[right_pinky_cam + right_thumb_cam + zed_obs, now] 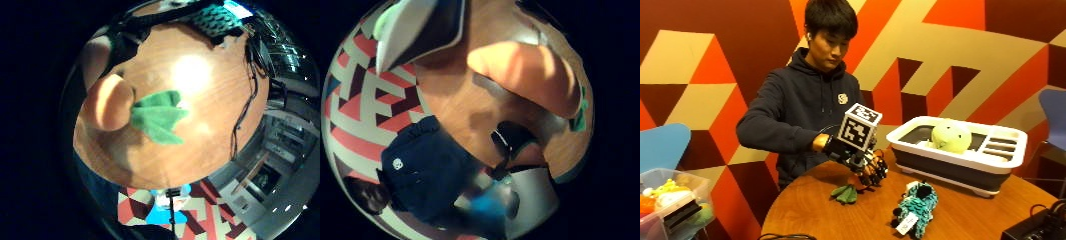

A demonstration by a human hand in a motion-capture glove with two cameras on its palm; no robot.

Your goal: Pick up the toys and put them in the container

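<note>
A person in a dark hooded sweatshirt (796,107) stands behind a round brown wooden bench (840,215) and holds the black-gloved right hand (863,165) low over its near-centre. The fingers (874,176) point down and curl around a soft orange carrot toy with green felt leaves (120,107); in the outside view only the green leaves (845,194) show below the hand, lying on or just above the bench top, and contact with the wood cannot be told. The little-finger palm view shows the orange body close against the palm with the leaves fanned out over the wood grain. The thumb-side palm view shows the orange body (530,75) lying across the palm, with a corner of the white container (415,30) at the edge. A teal and black knitted plush toy (916,206) stands on the bench, near the hand but apart from it, with a white tag at its base. A white-rimmed, dark grey plastic container (959,150) sits on the far side of the bench, well apart from the hand, and holds a pale yellow-green round plush toy (950,136). A clear plastic bin of mixed toys (670,202) sits beside the bench, next to a blue chair (660,145).
</note>
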